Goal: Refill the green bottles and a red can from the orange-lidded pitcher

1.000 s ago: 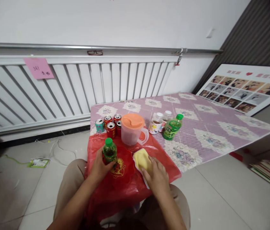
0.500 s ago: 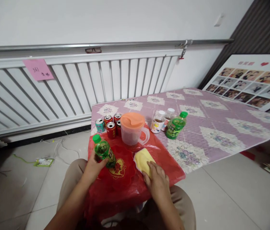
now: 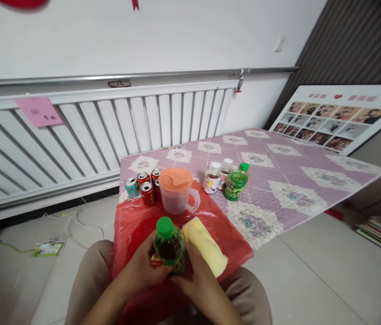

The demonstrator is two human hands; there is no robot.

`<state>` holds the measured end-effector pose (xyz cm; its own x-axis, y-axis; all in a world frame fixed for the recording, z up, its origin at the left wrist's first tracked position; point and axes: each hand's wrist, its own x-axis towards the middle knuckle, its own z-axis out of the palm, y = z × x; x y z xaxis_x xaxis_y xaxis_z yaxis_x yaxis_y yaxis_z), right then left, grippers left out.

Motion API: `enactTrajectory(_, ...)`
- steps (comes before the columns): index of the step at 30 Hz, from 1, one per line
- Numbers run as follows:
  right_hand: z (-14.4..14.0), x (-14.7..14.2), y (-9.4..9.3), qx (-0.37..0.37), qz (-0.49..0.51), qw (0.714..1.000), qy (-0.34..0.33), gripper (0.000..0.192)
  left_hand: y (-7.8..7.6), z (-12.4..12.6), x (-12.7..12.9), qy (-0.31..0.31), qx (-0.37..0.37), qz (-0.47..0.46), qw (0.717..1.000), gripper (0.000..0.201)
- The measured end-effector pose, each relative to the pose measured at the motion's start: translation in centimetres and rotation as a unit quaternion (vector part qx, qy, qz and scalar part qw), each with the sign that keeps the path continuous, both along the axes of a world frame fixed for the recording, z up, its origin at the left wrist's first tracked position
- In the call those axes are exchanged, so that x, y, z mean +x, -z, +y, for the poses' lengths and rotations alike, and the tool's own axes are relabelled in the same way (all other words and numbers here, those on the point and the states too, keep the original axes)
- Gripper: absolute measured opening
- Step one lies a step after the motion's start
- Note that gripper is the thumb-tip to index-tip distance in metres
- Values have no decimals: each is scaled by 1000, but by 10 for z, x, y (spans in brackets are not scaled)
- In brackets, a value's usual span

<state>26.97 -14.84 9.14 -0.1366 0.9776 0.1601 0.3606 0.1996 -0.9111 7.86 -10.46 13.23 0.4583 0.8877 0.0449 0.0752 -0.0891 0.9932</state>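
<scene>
Head view: green-capped tea bottle (image 3: 169,246) clasped upright between left hand (image 3: 143,268) and right hand (image 3: 199,277), cap up, just left of yellow cloth (image 3: 207,248), both hands equally close, over red plastic sheet (image 3: 231,234).

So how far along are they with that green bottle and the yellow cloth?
Done: nothing visibly finished. In hand: both the left hand and right hand grip the green-capped bottle above the red plastic sheet, cap on. Left: the yellow cloth lies unheld beside it; the cans, pitcher and other bottles stand untouched.
</scene>
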Motion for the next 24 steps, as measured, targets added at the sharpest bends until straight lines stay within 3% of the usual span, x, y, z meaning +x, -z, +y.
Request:
enactTrajectory(4,-5,10,-6,-25,8,1000,4,84,-5,-3,13,27,1,40,999,70)
enactTrajectory(7,-10,18,-13,-45,0,999,23,78,-4,-2,21,37,4,63,997,75)
enactTrajectory(13,-1,39,-20,-73,13,993,90,64,-7,6,31,7,27,5,1000,74)
enactTrajectory(16,18,64,-13,-75,-1,984,164,55,-8,10,23,-41,19,21,999,59)
enactTrajectory(18,36,86,-4,-35,-34,974,223,50,-4,11,15,-69,1,20,997,51)
enactTrajectory(21,68,119,12,37,-86,942,322,43,7,7,1,-101,-38,10,994,47)
enactTrajectory(24,100,144,28,49,-95,927,361,41,20,0,-13,-107,-67,18,992,46)
